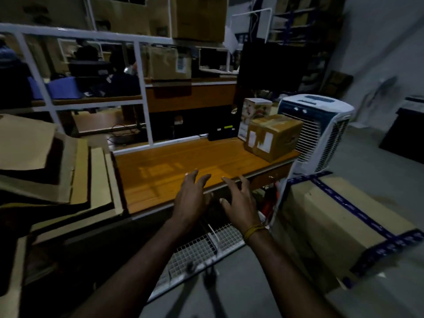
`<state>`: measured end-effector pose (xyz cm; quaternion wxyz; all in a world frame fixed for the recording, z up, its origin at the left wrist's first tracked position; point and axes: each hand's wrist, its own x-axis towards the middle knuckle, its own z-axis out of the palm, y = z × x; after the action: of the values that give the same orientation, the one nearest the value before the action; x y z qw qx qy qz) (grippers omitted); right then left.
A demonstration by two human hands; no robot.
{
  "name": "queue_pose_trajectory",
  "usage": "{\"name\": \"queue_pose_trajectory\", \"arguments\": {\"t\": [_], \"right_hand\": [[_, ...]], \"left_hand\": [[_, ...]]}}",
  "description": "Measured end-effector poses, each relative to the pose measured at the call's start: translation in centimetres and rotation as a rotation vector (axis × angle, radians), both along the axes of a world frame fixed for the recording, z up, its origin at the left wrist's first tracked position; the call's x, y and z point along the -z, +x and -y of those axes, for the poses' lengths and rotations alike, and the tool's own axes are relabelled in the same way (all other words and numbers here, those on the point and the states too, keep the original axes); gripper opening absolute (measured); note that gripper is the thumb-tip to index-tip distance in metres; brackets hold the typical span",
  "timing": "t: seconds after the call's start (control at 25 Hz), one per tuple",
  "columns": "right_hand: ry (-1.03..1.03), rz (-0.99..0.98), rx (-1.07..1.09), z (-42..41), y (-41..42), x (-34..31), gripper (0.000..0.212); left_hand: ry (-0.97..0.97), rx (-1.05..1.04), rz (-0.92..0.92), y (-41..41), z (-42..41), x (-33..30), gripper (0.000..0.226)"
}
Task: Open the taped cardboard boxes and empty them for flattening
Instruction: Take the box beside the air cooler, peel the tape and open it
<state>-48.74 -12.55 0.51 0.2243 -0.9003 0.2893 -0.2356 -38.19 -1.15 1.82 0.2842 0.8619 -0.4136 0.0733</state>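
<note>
As hands [215, 198] reach forward, fingers spread, empty

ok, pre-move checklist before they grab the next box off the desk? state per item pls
1. Left hand free: ok, fingers spread, nothing held.
2. Right hand free: ok, open and empty, over the desk's front edge.
3. Small taped box within sight: ok, upright at the far right corner of the wooden desk, not yet touched.
4. Its tape unbroken: cannot tell, too dim and blurred.
5. Bare desk surface in front for working: ok.
6. Cutting tool at hand: not ok, none visible.
7. Large box with blue tape on the floor at right: ok, still sealed.
</note>
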Motion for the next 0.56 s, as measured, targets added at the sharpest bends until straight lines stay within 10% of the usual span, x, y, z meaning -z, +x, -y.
{"name": "queue_pose_trajectory", "arguments": {"t": [0.56], "right_hand": [[-0.019,-0.090,0.146,19.5,5.6,2.3,0.067]], "left_hand": [[0.068,0.135,-0.049,7.1,22.6,2.6,0.072]]}}
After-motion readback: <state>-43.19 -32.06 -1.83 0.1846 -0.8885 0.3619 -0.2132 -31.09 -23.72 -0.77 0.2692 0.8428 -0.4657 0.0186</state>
